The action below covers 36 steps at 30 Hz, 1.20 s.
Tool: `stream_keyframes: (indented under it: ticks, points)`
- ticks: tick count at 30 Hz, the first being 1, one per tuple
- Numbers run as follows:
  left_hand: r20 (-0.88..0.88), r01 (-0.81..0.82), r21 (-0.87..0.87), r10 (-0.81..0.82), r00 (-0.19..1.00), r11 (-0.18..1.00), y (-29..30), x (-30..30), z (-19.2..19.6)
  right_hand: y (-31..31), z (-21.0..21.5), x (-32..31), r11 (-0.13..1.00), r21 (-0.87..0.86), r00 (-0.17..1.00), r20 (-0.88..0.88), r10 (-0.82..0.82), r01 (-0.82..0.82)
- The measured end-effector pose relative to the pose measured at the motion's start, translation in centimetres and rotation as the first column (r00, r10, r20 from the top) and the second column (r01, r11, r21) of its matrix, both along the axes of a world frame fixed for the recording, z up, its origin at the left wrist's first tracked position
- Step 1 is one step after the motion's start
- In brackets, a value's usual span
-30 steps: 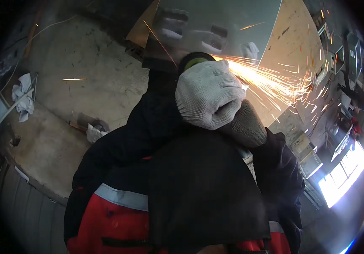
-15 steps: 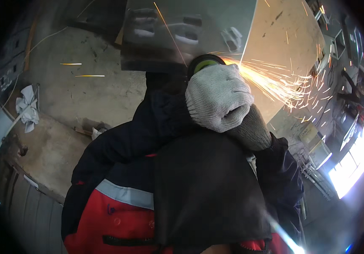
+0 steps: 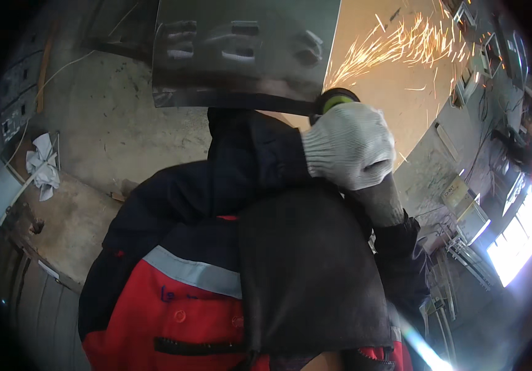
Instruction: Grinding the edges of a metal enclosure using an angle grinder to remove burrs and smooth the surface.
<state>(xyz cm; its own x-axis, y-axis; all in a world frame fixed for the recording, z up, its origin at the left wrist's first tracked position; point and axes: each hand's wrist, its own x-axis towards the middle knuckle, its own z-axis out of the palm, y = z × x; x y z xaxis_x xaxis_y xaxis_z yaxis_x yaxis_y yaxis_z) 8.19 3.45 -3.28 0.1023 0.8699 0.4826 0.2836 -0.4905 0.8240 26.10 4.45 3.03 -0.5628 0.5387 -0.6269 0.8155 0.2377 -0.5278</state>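
Note:
An angle grinder with a dark guard and a yellow-green disc (image 3: 339,98) is at the lower right corner of a grey metal panel (image 3: 235,77) with several slots. My left hand (image 3: 353,145), in a pale knit glove, is closed over the grinder and covers most of its body. Just below it, my right hand (image 3: 378,201), in a darker grey glove, comes in from the right, closed about the grinder's rear; its fingers are hidden behind the left. Orange sparks (image 3: 395,49) spray up and to the right from the panel's right edge.
Under the panel lies a tan board (image 3: 365,28). A white cloth (image 3: 43,167) hangs at the far left, beside a thin cable. Boxes and metal frames (image 3: 463,207) stand at the right, near a bright window (image 3: 519,238). A dark apron (image 3: 315,272) covers my front.
Both hands and the grinder have moved right along the panel's near edge to its corner. The sparks, which flew right and downward, now fly up and right. The panel appears further left.

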Motion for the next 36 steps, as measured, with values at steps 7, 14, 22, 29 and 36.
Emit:
stream_keyframes:
  ticks: [7, 14, 22, 29, 36]
  points:
    - [0.026, -0.128, 0.139, 0.126, 0.992, 0.982, -1.7, -0.8, 2.8, -2.6, -1.4, 3.5, 0.982, -0.053, 0.971, -0.148, -0.186, 0.18]
    - [0.007, -0.105, -0.006, 0.105, 0.994, 0.994, -9.2, -14.5, 2.9, -4.4, -0.2, -11.3, 0.952, -0.285, 0.969, -0.244, 0.037, -0.108]
    - [-0.047, -0.333, -0.016, 0.332, 0.942, 0.943, -11.5, -22.5, 1.9, -4.4, -2.0, -22.3, 0.788, -0.615, 0.926, -0.296, -0.233, 0.001]
    - [0.033, -0.319, -0.051, 0.321, 0.947, 0.946, -10.8, -21.3, 0.9, -3.2, -1.6, -21.4, 0.82, -0.571, 0.946, -0.287, -0.153, -0.041]
    - [0.148, -0.474, 0.07, 0.461, 0.875, 0.878, -8.0, -15.9, -0.4, -1.5, -0.4, -17.3, 0.748, -0.654, 0.962, -0.114, -0.248, 0.115]
